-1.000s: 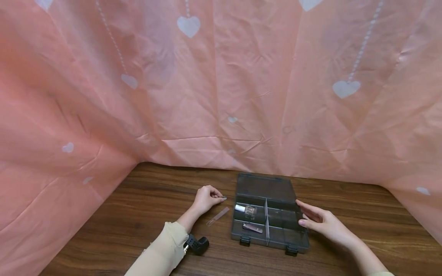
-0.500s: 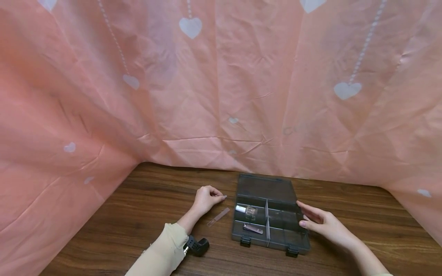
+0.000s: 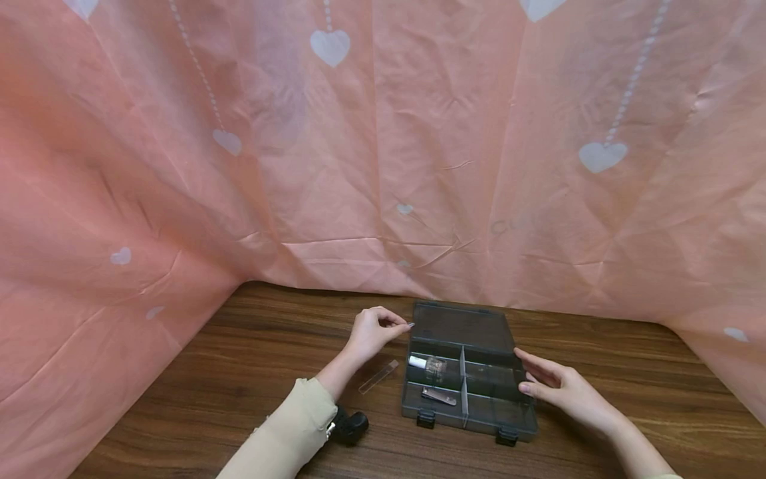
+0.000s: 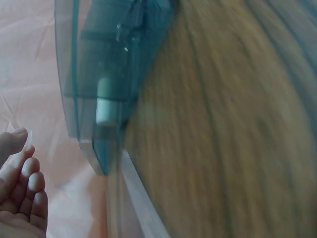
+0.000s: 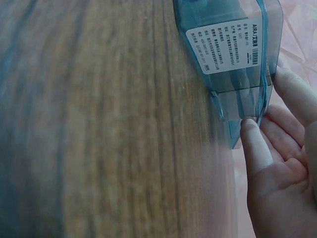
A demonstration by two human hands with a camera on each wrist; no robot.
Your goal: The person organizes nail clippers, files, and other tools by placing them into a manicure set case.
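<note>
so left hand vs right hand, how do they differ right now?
The left hand is raised off the table, fingers curled, pinching a small item at the box's left rear edge. The right hand is low, fingers straight, resting against the box's right side wall. The left pinches a loose thing; the right only touches the box. Both are bare and close to the box.

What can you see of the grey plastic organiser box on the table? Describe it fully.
The organiser box is smoky, see-through grey plastic, lying open on the wooden table with its lid laid flat behind. Dividers split it into compartments; a small bottle and a flat metal tool lie in the left ones. Two black latches sit on the front. The right hand touches its right side.
</note>
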